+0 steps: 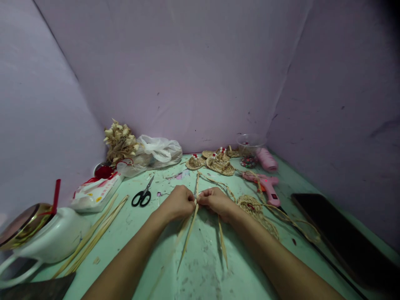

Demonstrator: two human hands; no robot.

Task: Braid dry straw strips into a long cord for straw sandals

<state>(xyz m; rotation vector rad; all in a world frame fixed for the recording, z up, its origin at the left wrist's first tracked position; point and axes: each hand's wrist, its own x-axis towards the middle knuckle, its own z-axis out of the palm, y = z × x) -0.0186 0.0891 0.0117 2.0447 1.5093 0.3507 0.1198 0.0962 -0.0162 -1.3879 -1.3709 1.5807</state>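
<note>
Both of my hands meet at a braid of dried straw (197,185) in the middle of the table. My left hand (179,203) is closed, pinching the braid's working end from the left. From the right, my right hand (216,202) pinches the same spot. Loose straw strands (188,239) hang toward me below the fingers, and another strand (223,241) trails under the right wrist. The finished braid runs up, bends, and goes right toward a coiled braid (254,212). Exactly which strands lie between the fingertips is hidden.
Black-handled scissors (143,196) and long straw strips (96,227) lie left, near a white pitcher (59,235). On the right are a pink glue gun (264,185), a thread spool (267,159) and a dark phone-like slab (340,241). Woven straw pieces (220,165) sit at the back.
</note>
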